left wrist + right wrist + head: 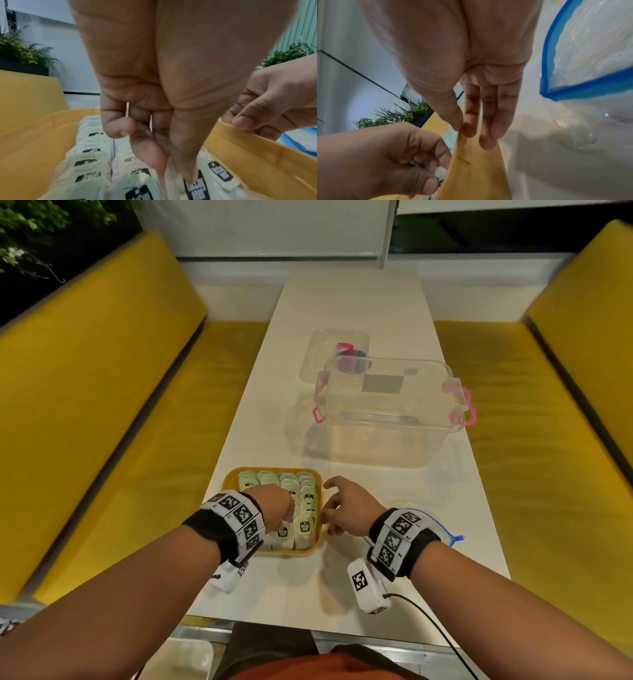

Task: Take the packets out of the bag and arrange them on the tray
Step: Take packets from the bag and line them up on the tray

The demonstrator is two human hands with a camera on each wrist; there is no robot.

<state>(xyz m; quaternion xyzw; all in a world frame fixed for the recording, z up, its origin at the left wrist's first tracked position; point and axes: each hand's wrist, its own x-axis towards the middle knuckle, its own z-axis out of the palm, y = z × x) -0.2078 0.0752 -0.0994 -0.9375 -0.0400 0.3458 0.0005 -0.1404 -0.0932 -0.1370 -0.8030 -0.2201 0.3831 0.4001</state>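
A yellow tray near the table's front edge holds rows of white and green tea packets. My left hand is over the tray's near rows with its fingers pointing down. In the left wrist view the left hand pinches a white packet between thumb and forefinger among the others. My right hand holds the tray's right rim, thumb inside and fingers outside. The clear bag with a blue zip edge lies flat on the table beside the right wrist.
A clear plastic box with pink latches stands further back on the white table, its lid behind it over a pink and purple item. Yellow benches flank the table. A black cable trails from my right wrist.
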